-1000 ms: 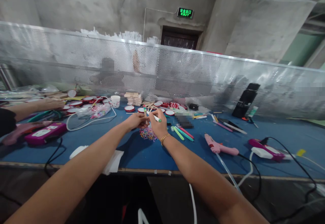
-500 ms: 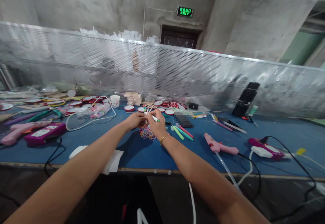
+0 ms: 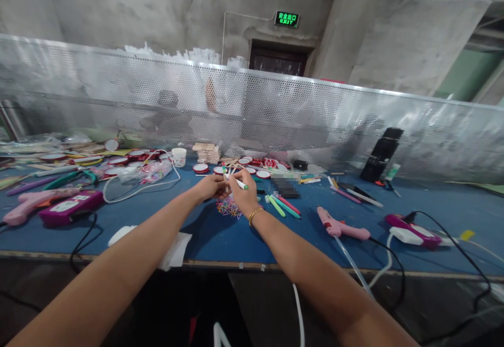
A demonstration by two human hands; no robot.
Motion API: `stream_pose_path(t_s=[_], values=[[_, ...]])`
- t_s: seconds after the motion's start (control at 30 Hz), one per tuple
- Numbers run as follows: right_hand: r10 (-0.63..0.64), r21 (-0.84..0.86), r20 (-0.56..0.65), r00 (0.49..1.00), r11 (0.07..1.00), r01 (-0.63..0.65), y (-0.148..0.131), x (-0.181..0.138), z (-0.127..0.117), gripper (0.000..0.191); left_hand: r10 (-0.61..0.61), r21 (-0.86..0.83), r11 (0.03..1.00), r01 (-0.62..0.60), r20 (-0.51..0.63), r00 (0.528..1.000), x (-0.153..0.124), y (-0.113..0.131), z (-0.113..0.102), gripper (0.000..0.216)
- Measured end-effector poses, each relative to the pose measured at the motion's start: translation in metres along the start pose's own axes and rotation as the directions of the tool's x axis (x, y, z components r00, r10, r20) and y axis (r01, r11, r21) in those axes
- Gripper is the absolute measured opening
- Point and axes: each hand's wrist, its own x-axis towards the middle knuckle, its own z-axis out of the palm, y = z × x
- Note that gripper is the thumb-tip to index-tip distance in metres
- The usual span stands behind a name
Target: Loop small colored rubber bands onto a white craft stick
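**Marker held against craft sticks over the blue bench**

Blue matting covers the workbench (image 3: 220,237), which is backed by a perforated metal screen (image 3: 315,111). At the centre, the two hands are brought close together. A white marker with a green tip (image 3: 238,182) is pinched in the right hand (image 3: 244,196); thin craft sticks (image 3: 225,171) are gripped by the left hand (image 3: 212,186). Just below the hands, at 6 o'clock, a heap of coloured rubber bands (image 3: 228,208) lies on the mat. At 3 o'clock, loose markers (image 3: 283,205) and a pink glue gun (image 3: 340,226) are seen. The step in hand is judged to be marking or binding of the sticks; steadiness of the left grip would be called for next.
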Motion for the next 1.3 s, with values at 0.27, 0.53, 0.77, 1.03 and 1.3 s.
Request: stream_pose_path(t_s=[0.27,0.53,0.77,1.03,1.3], values=[[0.003,-0.010,0.004,1.000,1.000,-0.003,-0.0009,-0.0002,0.0005,0.024,0.004,0.014,1.000,-0.004,0.001,1.000,-0.0010,0.0012,0.0008,0.030],[0.016,-0.036,-0.062,0.998,0.999,-0.018,0.0036,0.0032,-0.0011,0.021,0.024,-0.006,1.000,-0.024,0.002,1.000,-0.0008,0.0010,-0.0005,0.034],[0.012,0.019,0.012,1.000,1.000,-0.013,-0.0015,0.0002,0.0004,0.024,-0.003,0.000,1.000,0.003,0.010,1.000,-0.0021,0.0031,0.0003,0.028],[0.017,-0.026,-0.047,0.999,0.999,-0.018,0.0028,0.0029,-0.0008,0.021,0.018,0.002,1.000,-0.018,0.003,1.000,-0.0002,0.0008,-0.0005,0.032],[-0.006,-0.003,-0.013,1.000,1.000,0.006,-0.0007,0.0015,0.0001,0.023,0.006,0.035,0.999,-0.007,0.013,1.000,0.0014,-0.0018,-0.0014,0.033]])
